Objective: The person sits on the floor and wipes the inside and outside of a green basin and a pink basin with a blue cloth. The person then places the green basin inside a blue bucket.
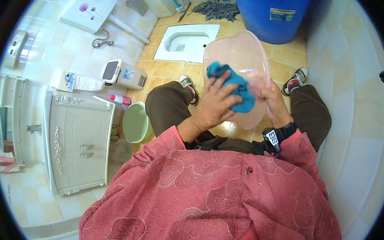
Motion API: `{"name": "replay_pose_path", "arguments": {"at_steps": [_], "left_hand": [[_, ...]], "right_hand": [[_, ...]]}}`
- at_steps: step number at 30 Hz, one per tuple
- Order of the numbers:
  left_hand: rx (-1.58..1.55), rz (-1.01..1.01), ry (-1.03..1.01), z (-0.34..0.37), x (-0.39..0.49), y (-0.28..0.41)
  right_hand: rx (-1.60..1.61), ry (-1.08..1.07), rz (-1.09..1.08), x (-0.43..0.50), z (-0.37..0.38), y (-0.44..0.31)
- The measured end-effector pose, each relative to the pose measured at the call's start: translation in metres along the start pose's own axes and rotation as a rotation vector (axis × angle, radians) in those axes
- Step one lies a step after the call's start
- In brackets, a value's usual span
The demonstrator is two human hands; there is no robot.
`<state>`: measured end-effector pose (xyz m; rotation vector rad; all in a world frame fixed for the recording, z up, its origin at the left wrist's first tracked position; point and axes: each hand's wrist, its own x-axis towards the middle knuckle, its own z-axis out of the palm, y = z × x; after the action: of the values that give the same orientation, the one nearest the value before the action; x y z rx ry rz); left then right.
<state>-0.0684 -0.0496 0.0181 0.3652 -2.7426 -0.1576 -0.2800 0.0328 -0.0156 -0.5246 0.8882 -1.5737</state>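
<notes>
A translucent pink plastic basin (224, 48) is held up, tilted on its side, between my knees. My right hand (272, 99) grips it by the rim on the right; part of that hand shows blurred through the plastic. Spread over a bunched blue cloth (243, 99), my left hand (215, 99) presses it against the basin's surface. The cloth reaches past the fingertips on the far side. A black band with a small device (273, 140) sits on my right wrist.
Ahead lies a white squat toilet (183, 42) set in yellow floor tiles. A large blue barrel (274, 14) and a grey mop (217, 9) stand beyond. To the left are a green basin (136, 123), a red-and-white bottle (121, 99), a lidded bin (124, 74) and a white cabinet (82, 132).
</notes>
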Motion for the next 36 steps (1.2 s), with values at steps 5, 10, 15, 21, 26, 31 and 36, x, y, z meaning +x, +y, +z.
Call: {"name": "replay_pose_path", "arguments": {"at_steps": [5, 10, 15, 21, 26, 31, 36], "left_hand": [[-0.473, -0.419, 0.381, -0.008, 0.016, -0.070], [-0.480, -0.493, 0.480, -0.033, 0.016, -0.072], [-0.159, 0.094, 0.098, -0.019, -0.019, -0.015], [-0.744, -0.857, 0.294, -0.034, -0.025, -0.124], [-0.749, -0.497, 0.556, -0.074, -0.017, -0.107], [-0.274, 0.358, 0.131, -0.091, 0.021, -0.080], [-0.348, 0.174, -0.088, -0.109, 0.014, -0.129]], "right_hand": [[-0.112, -0.197, 0.085, -0.024, 0.017, -0.019], [-0.155, -0.268, 0.129, -0.030, 0.037, -0.022], [-0.256, -0.149, 0.094, -0.015, 0.052, -0.002], [-0.355, -0.425, 0.257, -0.030, 0.053, -0.017], [-0.368, -0.439, 0.221, -0.019, 0.058, -0.029], [-0.840, -0.454, 0.176, -0.011, 0.070, -0.040], [-0.742, -0.428, 0.292, -0.026, 0.076, -0.062]]}}
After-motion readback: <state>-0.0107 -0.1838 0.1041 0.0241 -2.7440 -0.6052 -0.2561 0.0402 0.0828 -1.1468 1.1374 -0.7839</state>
